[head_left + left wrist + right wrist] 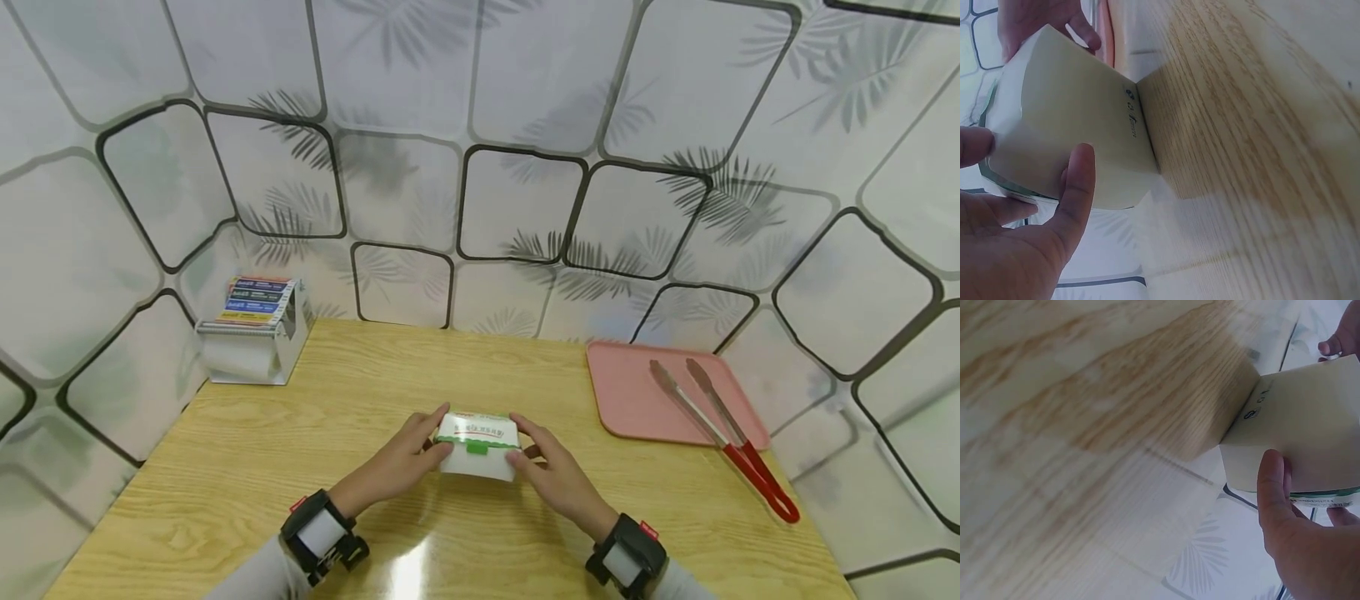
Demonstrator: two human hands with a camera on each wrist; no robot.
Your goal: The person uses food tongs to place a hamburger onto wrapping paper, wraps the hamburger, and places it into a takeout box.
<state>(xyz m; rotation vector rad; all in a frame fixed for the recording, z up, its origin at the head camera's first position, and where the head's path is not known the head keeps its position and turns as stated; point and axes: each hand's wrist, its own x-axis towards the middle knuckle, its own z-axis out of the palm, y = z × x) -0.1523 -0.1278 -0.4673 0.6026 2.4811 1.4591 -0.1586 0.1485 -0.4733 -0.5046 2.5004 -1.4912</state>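
Note:
A small white cardboard food box with a green band and a green front tab stands at the front middle of the table, its lid down. My left hand holds its left side, thumb on the front and a finger along the top corner. On the opposite side my right hand grips it the same way, thumb at the front right. Both wrist views show the box's plain front with small dark print near the bottom, its lower edge right at the wood.
A pink tray lies at the back right, with red-handled metal tongs across it, handles past its front edge. At the back left is a white dispenser with a roll and several coloured packs on top. Patterned walls border the wooden table.

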